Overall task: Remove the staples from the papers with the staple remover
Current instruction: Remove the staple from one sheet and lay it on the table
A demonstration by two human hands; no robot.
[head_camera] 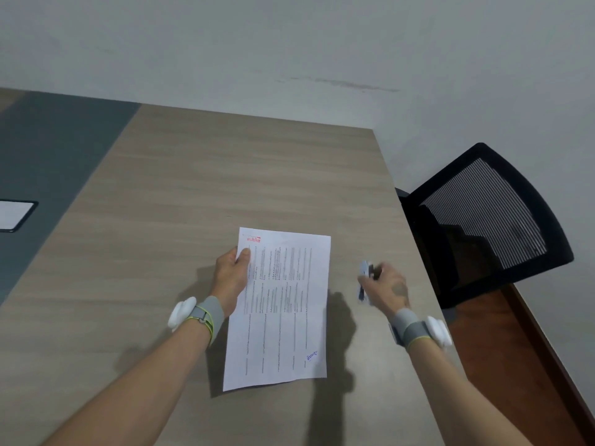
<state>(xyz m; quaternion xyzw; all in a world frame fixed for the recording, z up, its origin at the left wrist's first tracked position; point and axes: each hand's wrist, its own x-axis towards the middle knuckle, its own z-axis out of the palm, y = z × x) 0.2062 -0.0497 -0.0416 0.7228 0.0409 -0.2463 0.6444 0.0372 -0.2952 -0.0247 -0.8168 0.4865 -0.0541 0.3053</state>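
Observation:
White printed papers (283,310) are held above the wooden table (180,201), their far left corner carrying a red mark. My left hand (231,278) grips the papers at the upper left edge, thumb on top. To the right of the papers, my right hand (386,288) is closed around a small white and dark staple remover (365,278), blurred by motion and apart from the sheet. No staple is clear enough to make out.
A black mesh office chair (483,220) stands off the table's right edge. At the far left a grey strip holds a white-screened tablet (14,215). A pale wall rises behind the table. Both wrists wear grey bands with white devices.

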